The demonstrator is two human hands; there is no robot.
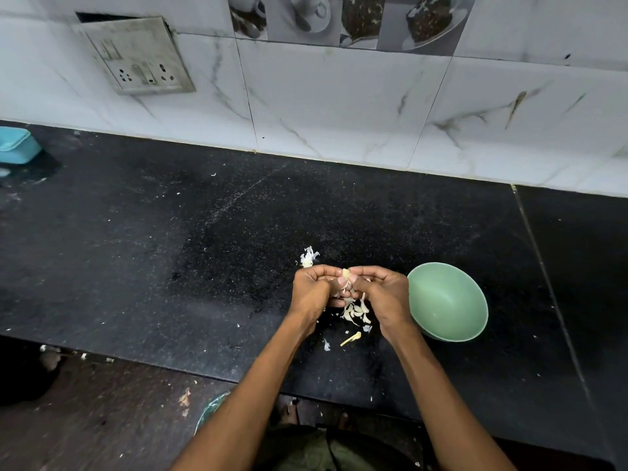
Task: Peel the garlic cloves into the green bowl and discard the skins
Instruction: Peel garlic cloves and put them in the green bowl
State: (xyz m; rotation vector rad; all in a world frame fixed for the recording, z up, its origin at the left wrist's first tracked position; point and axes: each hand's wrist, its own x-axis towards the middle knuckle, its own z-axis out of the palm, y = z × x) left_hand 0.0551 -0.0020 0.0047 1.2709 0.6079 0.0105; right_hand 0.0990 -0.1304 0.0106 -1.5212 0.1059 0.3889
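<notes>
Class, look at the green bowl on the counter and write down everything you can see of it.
The green bowl is round, pale mint green, smooth and matte, plastic by its look. It stands upright on the black speckled counter, beside the right hand, which overlaps its near-left rim in view. Nothing is visible inside it. Contact with the hand cannot be told.

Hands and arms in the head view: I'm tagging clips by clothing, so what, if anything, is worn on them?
Nothing shows on either one. The left hand and right hand are bare: no gloves, rings, watch or bracelet visible. Both forearms are uncovered right down to the bottom edge of the frame, with no sleeve in view. Between the arms, low in the frame, is olive-green clothing.
</notes>
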